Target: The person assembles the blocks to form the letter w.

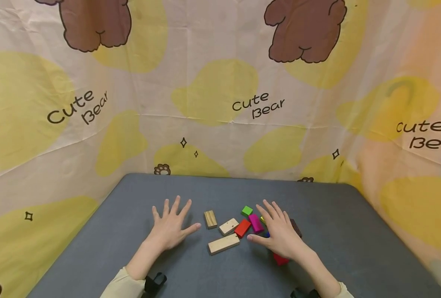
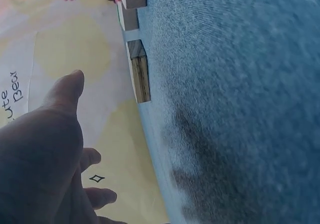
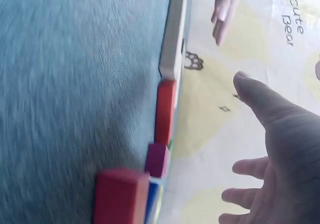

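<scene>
Both hands hover flat over a grey table (image 1: 131, 231) with fingers spread, holding nothing. My left hand (image 1: 171, 225) is left of three plain wooden blocks: a small one (image 1: 210, 219), a pale one (image 1: 228, 226) and a long one (image 1: 223, 243). My right hand (image 1: 278, 234) hangs over a cluster of coloured blocks: a red block (image 1: 242, 228), a magenta block (image 1: 255, 222), a green block (image 1: 247, 210), a dark brown block (image 1: 296, 227) and another red block (image 1: 280, 259) partly hidden under the palm. The right wrist view shows the red block (image 3: 120, 196) close below the hand (image 3: 280, 149).
A cloth backdrop (image 1: 220, 103) printed with bears and "Cute Bear" walls the table at the back and both sides. Bare grey table surface lies to the left (image 1: 94, 256) and right (image 1: 354, 240) of the blocks.
</scene>
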A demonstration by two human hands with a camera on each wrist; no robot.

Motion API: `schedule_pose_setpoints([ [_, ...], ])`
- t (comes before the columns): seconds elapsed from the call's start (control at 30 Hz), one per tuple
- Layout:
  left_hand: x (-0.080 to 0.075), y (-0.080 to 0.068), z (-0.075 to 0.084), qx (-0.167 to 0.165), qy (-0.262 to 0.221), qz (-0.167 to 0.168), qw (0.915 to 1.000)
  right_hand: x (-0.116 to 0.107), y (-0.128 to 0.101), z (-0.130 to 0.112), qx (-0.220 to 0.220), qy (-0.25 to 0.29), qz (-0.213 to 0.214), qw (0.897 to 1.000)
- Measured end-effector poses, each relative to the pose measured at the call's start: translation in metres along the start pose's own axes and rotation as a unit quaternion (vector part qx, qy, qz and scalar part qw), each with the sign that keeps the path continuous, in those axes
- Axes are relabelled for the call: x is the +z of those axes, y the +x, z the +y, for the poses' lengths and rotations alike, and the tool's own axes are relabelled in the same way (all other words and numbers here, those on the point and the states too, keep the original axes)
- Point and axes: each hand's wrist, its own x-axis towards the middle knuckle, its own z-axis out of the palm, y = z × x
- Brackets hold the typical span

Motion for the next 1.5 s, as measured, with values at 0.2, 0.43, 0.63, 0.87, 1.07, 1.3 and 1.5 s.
schedule_pose_setpoints([
  [0.2, 0.002, 0.005, 0.005, 0.0, -0.053, -0.027, 0.9982, 0.011, 0.002, -0.014, -0.028, 0.055, 0.012, 0.998],
  [0.43, 0.007, 0.016, 0.008, 0.021, -0.137, -0.031, 0.9898, 0.021, 0.006, -0.03, -0.022, 0.165, -0.008, 0.986],
  [0.63, 0.008, 0.025, 0.008, 0.055, -0.228, -0.015, 0.972, 0.028, 0.012, -0.031, 0.024, 0.24, -0.018, 0.97],
  [0.87, 0.012, 0.032, 0.011, 0.047, -0.294, 0.005, 0.9545, 0.033, 0.018, -0.028, 0.038, 0.357, -0.03, 0.933],
  [1.07, 0.022, 0.035, 0.011, 0.006, -0.341, -0.002, 0.9402, 0.04, 0.023, -0.027, 0.036, 0.397, -0.059, 0.915],
  [1.3, 0.027, 0.037, 0.013, -0.008, -0.356, 0.004, 0.9343, 0.036, 0.022, -0.034, 0.051, 0.401, -0.076, 0.911],
  [1.5, 0.031, 0.04, 0.015, -0.007, -0.352, -0.001, 0.9359, 0.042, 0.025, -0.03, 0.059, 0.405, -0.076, 0.909],
])
